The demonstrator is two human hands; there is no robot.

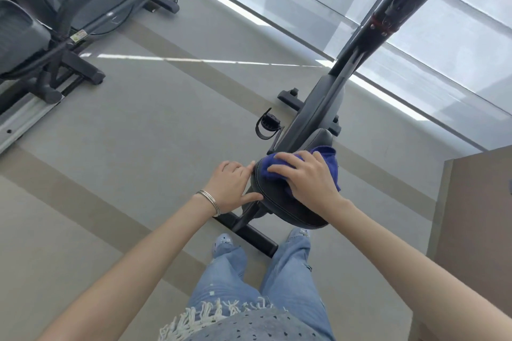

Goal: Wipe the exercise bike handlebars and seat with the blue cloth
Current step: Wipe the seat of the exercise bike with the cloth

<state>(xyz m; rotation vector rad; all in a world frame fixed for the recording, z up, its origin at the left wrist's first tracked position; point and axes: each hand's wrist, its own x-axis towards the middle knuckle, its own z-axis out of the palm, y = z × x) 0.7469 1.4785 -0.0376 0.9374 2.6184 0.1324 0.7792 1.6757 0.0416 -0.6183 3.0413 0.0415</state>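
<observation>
Grey floor [138,160], glass wall [415,44], second machine [69,8]

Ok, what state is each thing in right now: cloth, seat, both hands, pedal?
blue cloth: bunched, pressed onto the far part of the seat.
seat: near part bare, far part under the cloth.
right hand: fingers spread, pressing on the cloth.
left hand: grips the seat's left edge.
pedal: strap empty.

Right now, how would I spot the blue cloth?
Find the black exercise bike by the big window, then its padded seat nearest the person. The blue cloth is bunched on the seat under the right hand, the only deep blue thing there.
</observation>
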